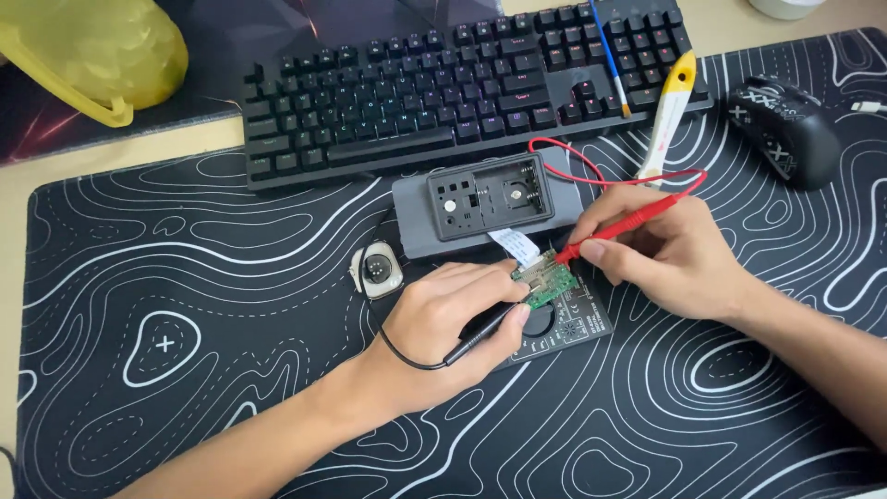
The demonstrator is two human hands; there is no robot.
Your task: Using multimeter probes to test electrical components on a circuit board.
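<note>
Left hand (443, 323) curled around a black probe (480, 334), gripped like a pen, its tip pressed down at the edge of the small green board (547, 282); the fingers also pin that board in place so it cannot slide. Right hand (670, 254) pinched on a red probe (619, 229), angled low so the point meets the board's upper corner, red lead (591, 166) looping back behind it. The two hands sit close, either side of the board, not touching. The board rests on a dark pad (577, 323) with printed markings, which keeps it off the mat (185, 323). A white ribbon cable (516, 245) runs from the board up to a grey case (490, 199), lying open face-up just beyond; inside it, a coin-cell holder and a few square openings, otherwise hollow. A small square watch-like body (377, 270) lies just left of the case. Farther out: keyboard (443, 88), a brush (610, 55) across its keys, a white-and-yellow tool (667, 115), a mouse (785, 129) to the right, a yellow bag (88, 51) top left, all on the surface.
</note>
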